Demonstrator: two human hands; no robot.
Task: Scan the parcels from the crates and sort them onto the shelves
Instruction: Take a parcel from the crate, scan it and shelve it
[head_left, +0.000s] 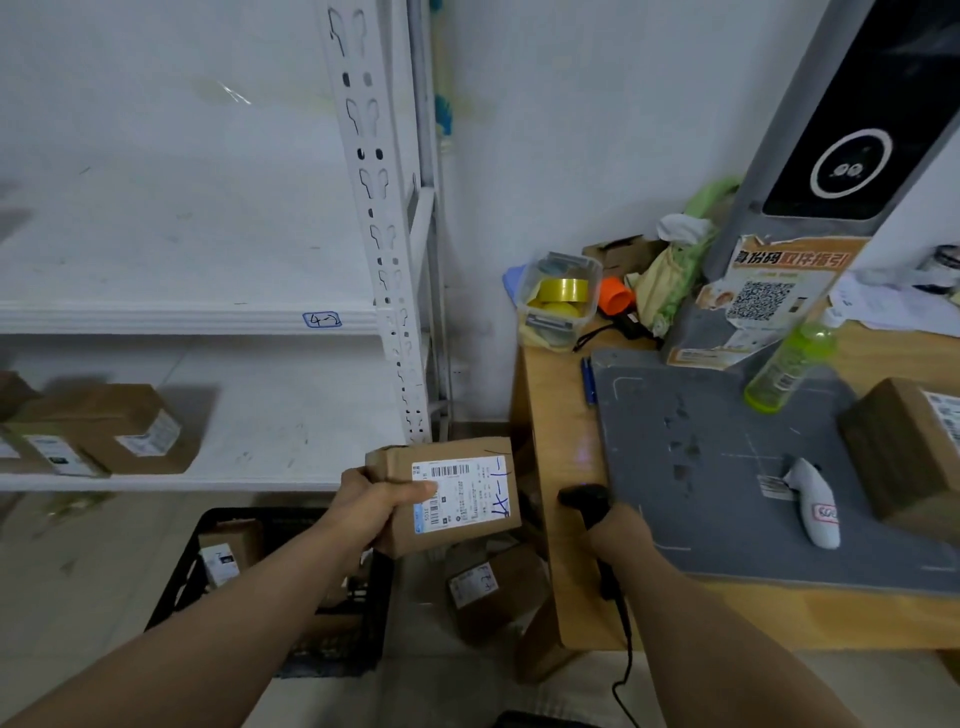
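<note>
Left hand (371, 506), fingers clamped on labelled parcel (457, 499), right hand (621, 535), fingers round black scanner (584, 499), just beside parcel

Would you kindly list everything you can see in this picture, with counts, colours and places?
held parcel: one, brown, before the shelves
shelf parcels: at least two, brown, lower shelf
shelf rack: one, white, left
crate: one, black, floor
floor parcel: one, brown, beside desk
desk: one, wooden, right
mat: one, grey, on desk
desk parcel: one, brown, mat's right edge
white scanner: one, white, on mat
bottle: one, green, on mat
tape tub: one, clear, desk's far corner
pens: two, blue, beside mat
kiosk tower: one, grey and black, desk's back
black scanner: one, black, right hand
left hand: grips held parcel
right hand: grips black scanner
</note>
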